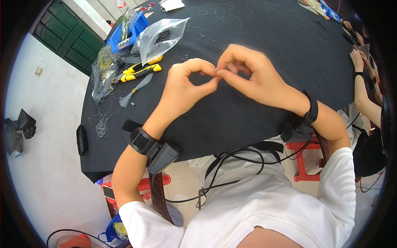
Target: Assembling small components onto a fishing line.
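Note:
Above the black tablecloth (223, 124), my left hand (182, 87) and my right hand (258, 76) meet at the fingertips. Thumb and index finger are pinched together on each. Whatever lies between them is too small to make out. Left of my left hand are yellow-and-black pliers (142, 74), with another yellow handle (134, 68) behind them. A tied bundle of grey thread (142, 87) rests just in front of these. Farther back is a clear plastic bag (173, 35) holding dark small pieces.
Tangled grey thread (101, 78) covers the table's left side, near a blue bin (138, 27). A black case (82, 139) lies at the left edge. At the right, another person's hand (357, 60) rests by the table. Cables (231, 155) run from my wrist devices across my lap.

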Available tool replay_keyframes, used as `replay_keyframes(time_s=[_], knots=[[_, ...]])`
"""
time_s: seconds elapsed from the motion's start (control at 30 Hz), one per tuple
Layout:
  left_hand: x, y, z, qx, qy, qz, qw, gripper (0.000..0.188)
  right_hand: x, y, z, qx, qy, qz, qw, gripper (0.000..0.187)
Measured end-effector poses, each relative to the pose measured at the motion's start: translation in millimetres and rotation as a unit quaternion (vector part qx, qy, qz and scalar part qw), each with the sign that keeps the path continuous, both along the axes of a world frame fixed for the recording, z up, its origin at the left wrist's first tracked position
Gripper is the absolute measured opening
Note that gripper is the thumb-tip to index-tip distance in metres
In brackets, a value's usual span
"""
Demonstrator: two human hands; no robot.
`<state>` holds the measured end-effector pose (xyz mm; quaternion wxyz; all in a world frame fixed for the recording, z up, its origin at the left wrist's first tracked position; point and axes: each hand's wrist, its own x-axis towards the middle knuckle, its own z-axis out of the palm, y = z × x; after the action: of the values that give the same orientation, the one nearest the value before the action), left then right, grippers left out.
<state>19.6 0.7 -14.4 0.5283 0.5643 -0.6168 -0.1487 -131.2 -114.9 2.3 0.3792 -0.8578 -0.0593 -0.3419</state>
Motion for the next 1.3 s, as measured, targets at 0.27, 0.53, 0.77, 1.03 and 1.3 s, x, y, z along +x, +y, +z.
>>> replay_keyframes(time_s=[0.27,0.53,0.77,1.03,1.3], knots=[[-9,3,5,-0.025,0.135,-0.074,0.988,0.010,4,-21,-9,0.139,0.132,0.002,0.981,0.008],[-4,0,0,-0.021,0.183,0.034,0.982,0.011,1,-3,-14,0.138,0.148,0.062,0.977,0.009],[-9,-1,-3,0.009,0.068,-0.007,0.998,0.009,-1,-10,4,0.001,0.032,0.007,0.999,0.010],[-10,2,3,-0.026,0.124,-0.037,0.991,0.010,11,-31,-21,0.261,0.161,0.108,0.946,0.013],[-8,2,2,-0.022,0.176,0.046,0.983,0.011,4,-9,-18,0.202,0.165,0.102,0.960,0.012]])
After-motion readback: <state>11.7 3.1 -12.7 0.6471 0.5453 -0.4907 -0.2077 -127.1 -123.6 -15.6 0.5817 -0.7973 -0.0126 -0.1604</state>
